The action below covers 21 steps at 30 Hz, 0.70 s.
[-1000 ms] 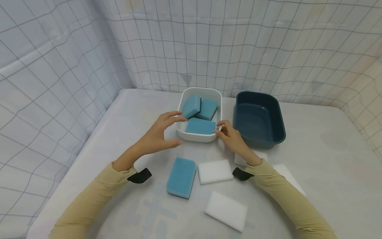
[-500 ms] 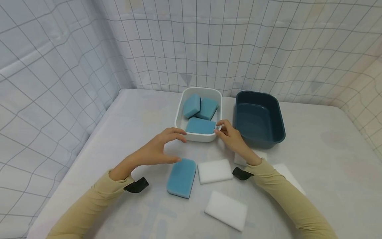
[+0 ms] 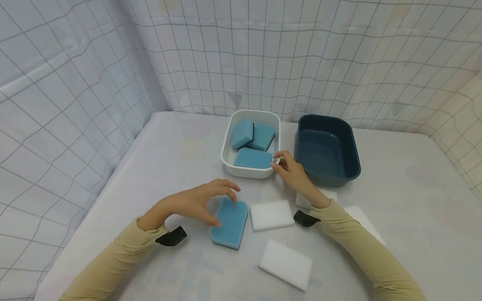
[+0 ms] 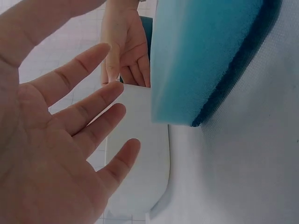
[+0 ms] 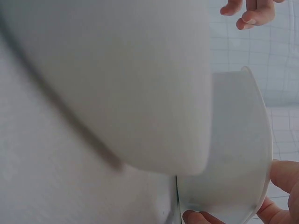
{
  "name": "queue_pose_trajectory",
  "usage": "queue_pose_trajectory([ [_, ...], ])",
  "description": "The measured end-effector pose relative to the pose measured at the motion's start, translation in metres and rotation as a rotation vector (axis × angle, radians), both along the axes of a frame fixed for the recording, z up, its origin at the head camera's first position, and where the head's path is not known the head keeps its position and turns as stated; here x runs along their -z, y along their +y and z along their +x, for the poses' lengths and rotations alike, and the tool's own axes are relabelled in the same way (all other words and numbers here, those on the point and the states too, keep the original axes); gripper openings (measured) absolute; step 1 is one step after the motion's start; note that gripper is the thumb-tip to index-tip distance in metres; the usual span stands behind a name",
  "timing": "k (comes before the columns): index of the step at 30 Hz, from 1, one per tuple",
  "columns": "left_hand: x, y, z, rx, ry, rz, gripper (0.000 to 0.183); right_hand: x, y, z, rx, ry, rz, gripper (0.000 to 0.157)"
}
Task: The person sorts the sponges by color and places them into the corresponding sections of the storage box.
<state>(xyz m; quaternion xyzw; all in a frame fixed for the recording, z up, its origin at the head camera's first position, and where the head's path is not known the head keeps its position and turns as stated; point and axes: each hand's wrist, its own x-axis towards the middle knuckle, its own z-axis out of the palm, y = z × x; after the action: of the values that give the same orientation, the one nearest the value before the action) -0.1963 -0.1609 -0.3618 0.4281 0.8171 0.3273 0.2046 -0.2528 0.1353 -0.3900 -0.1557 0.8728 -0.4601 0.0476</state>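
Note:
My left hand (image 3: 201, 202) hovers with spread fingers above a blue sponge (image 3: 231, 223) lying on the table. In the left wrist view, the left palm (image 4: 56, 154) faces this blue sponge (image 4: 205, 51), which has a dark layer underneath. Between the fingertips and the sponge a gap shows there. My right hand (image 3: 293, 175) pinches the front right rim of a white tub (image 3: 246, 172). The right wrist view shows thumb and fingers (image 5: 285, 175) on either side of the tub wall (image 5: 233, 149). Three blue sponges (image 3: 253, 159) lie inside the tub.
A dark blue tub (image 3: 325, 154) stands right of the white one. White sponges lie in front: one (image 3: 271, 215) beside the blue sponge, another (image 3: 286, 265) nearer, and others (image 3: 363, 223) partly under the right forearm. Gridded cloth (image 3: 256, 62) hangs behind and at the sides.
My left hand has moved from beside the white tub toward me, down over the loose blue sponge. The right hand has stayed at the tub's rim.

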Motion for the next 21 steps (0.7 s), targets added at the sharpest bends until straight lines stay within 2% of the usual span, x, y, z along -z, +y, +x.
queue_pose_trajectory([
  [6,-0.0008,0.0002,0.0026,0.069,-0.027,-0.041,0.050,-0.0001,0.0003,0.0000,0.001,-0.010,-0.008,0.031],
  [21,0.0014,-0.0003,0.0098,0.104,-0.060,-0.153,0.060,0.0016,0.0003,-0.0013,0.001,-0.003,-0.007,0.031],
])
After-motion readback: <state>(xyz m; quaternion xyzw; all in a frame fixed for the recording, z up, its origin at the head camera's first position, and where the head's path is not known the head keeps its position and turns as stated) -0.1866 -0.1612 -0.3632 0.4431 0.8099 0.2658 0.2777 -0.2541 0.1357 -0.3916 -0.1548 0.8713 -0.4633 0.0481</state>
